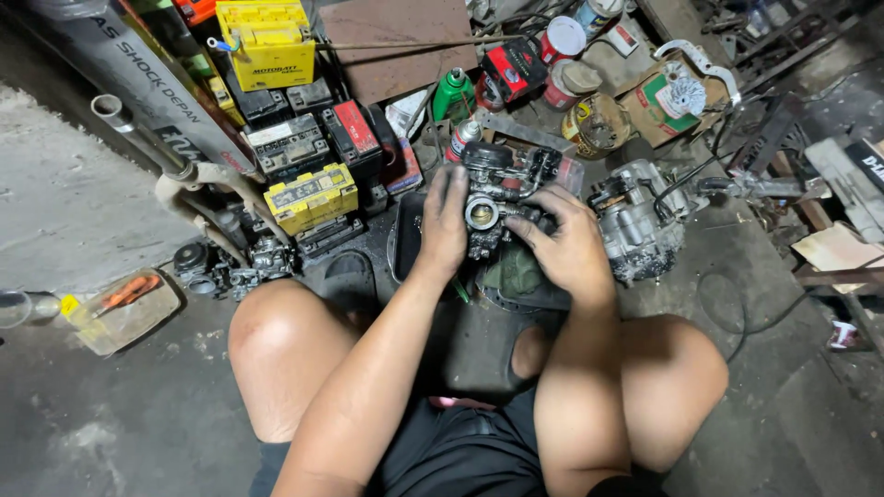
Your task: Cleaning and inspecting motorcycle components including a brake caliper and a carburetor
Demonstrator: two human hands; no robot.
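Both hands hold a dark, greasy carburettor (494,189) with a round open throat, above a black tray (410,241) on the floor. My left hand (444,221) grips its left side, fingers pointing up along the body. My right hand (564,241) wraps its right and lower side, thumb near the round opening. My bare knees frame the lower view as I squat.
Yellow and black batteries (310,195) are stacked to the left. A grey engine part (635,221) lies to the right. Cans, a green bottle (452,92) and a cardboard box (665,106) crowd the back. A clear plastic tub (124,308) with orange tools sits at left.
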